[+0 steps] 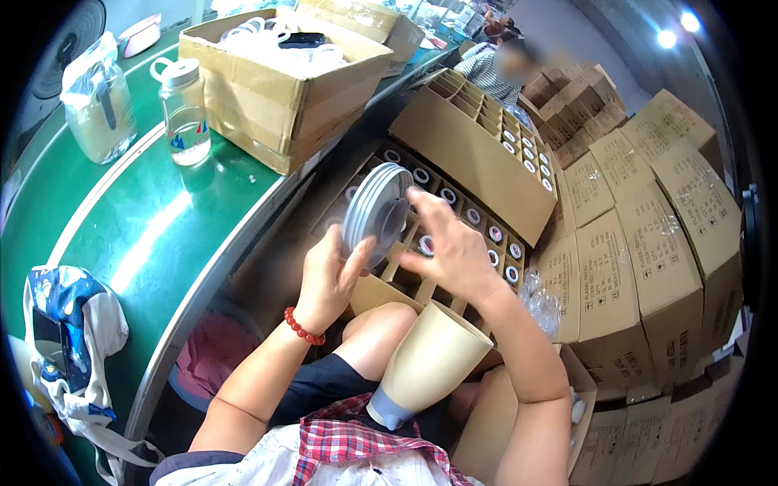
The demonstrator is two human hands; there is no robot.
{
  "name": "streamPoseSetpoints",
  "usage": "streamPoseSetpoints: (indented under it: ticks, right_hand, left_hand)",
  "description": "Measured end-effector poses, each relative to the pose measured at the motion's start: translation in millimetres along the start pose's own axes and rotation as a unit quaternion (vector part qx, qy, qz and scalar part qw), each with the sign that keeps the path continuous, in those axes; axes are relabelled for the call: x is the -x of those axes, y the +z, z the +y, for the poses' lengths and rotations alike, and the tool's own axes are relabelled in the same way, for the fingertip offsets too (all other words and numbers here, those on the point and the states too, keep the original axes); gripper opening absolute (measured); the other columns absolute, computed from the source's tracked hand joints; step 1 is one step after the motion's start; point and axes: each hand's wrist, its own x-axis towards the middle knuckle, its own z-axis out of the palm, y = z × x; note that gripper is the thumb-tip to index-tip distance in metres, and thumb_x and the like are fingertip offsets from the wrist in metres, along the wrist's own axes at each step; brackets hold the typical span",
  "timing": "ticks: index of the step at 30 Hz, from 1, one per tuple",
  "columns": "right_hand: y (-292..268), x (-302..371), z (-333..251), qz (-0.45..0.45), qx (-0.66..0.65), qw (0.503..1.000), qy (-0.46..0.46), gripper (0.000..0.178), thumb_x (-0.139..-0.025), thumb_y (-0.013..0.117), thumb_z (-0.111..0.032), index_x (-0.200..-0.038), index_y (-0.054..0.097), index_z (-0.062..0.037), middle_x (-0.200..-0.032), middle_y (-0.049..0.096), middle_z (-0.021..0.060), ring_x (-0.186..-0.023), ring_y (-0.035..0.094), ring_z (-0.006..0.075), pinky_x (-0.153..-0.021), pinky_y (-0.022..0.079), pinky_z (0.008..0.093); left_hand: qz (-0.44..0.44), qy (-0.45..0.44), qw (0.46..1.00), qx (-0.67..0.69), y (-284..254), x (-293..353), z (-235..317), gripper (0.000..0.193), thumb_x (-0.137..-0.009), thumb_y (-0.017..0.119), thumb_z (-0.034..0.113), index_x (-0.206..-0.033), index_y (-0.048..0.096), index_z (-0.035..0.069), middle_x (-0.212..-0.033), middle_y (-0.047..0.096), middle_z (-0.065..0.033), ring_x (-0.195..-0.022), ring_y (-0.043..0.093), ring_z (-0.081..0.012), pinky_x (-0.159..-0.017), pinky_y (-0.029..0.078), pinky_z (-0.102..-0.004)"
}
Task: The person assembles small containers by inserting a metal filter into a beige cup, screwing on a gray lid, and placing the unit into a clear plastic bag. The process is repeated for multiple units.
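My left hand [328,279], with a red bead bracelet on the wrist, grips a stack of clear, ridged round plastic pieces [374,212] that look like lids. The stack is tilted on edge. At its right side is my right hand [446,247], fingers apart and slightly blurred; the fingertips are close to the rim, and whether they touch it I cannot tell. Below my hands a beige tapered cylinder [433,356] with a blue-grey end leans in my lap. Beyond them stands a divided carton [405,285] holding several white-topped bottles.
A second divided carton [466,150] with bottles lies beyond. Stacked cartons [640,267] line the right side. The green table [146,243] on the left carries a clear bottle [185,121], an open carton [275,105] and a patterned cloth bag [69,340]. A person [494,73] sits farther back.
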Motion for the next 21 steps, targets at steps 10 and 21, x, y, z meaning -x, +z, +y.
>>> streamPoseSetpoints:
  ticks: [10, 21]
  right_hand:
    - [55, -44, 39, -0.233, -0.418, 0.787, 0.389, 0.072, -0.092, 0.039, -0.068, -0.082, 0.065, -0.0012, -0.063, 0.062, 0.0069, -0.054, 0.061, 0.016, -0.053, 0.047, 0.0257]
    - [228, -39, 102, -0.313, 0.154, 0.936, -0.04, 0.048, -0.077, 0.072, -0.031, -0.121, 0.06, -0.0158, -0.131, 0.052, 0.0146, -0.121, 0.05, 0.0348, -0.095, 0.042, 0.0518]
  left_hand:
    - [0.127, -0.021, 0.987, 0.099, -37, -4, -42, 0.028, -0.088, 0.063, 0.009, -0.113, 0.056, -0.002, -0.093, 0.065, -0.0124, -0.074, 0.067, -0.0187, -0.061, 0.054, -0.031]
    - [0.085, -0.252, 0.804, 0.532, -52, 52, -156, 0.039, -0.1, 0.038, 0.043, -0.096, 0.056, 0.008, -0.078, 0.06, -0.0105, -0.057, 0.059, -0.0219, -0.039, 0.042, -0.0311]
